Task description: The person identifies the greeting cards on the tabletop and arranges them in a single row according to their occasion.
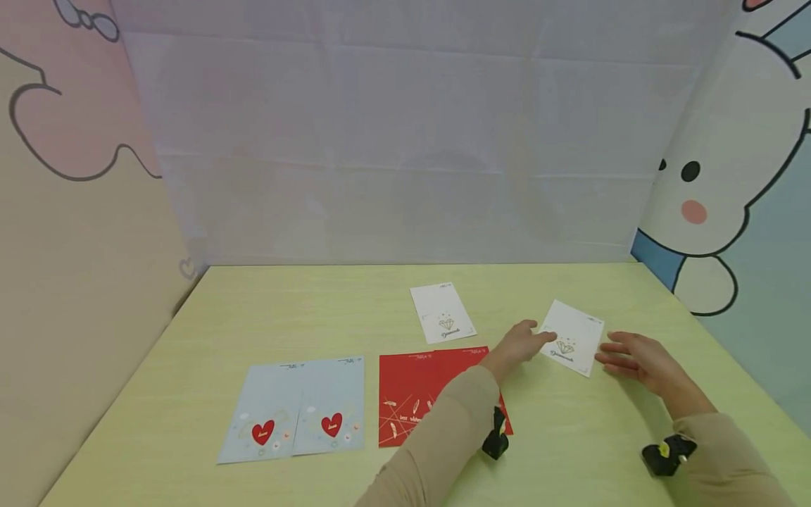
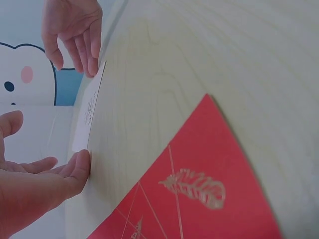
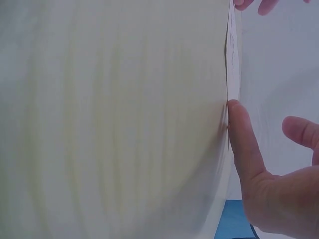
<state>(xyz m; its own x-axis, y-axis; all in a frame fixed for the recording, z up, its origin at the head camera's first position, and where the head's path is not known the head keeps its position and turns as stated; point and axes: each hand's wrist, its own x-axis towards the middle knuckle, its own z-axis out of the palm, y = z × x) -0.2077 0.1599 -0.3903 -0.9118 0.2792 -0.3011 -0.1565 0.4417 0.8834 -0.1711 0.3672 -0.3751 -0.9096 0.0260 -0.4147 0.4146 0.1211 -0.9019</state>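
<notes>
Both hands, left hand (image 1: 516, 346) and right hand (image 1: 636, 359), touch the white card's (image 1: 572, 336) edges with straight fingers, gripping nothing; it could slide or buckle on the worktop (image 1: 317, 310).

On the table (image 1: 570, 436), two heart cards (image 1: 294, 408) lie side by side at left, the feather card (image 1: 418, 394) right of them, one diamond card (image 1: 441, 312) behind it, another diamond card (image 1: 572, 336) between the hands.

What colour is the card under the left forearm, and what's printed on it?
Red card, with a pale gold feather and thin lines; the left wrist view shows it best.
</notes>
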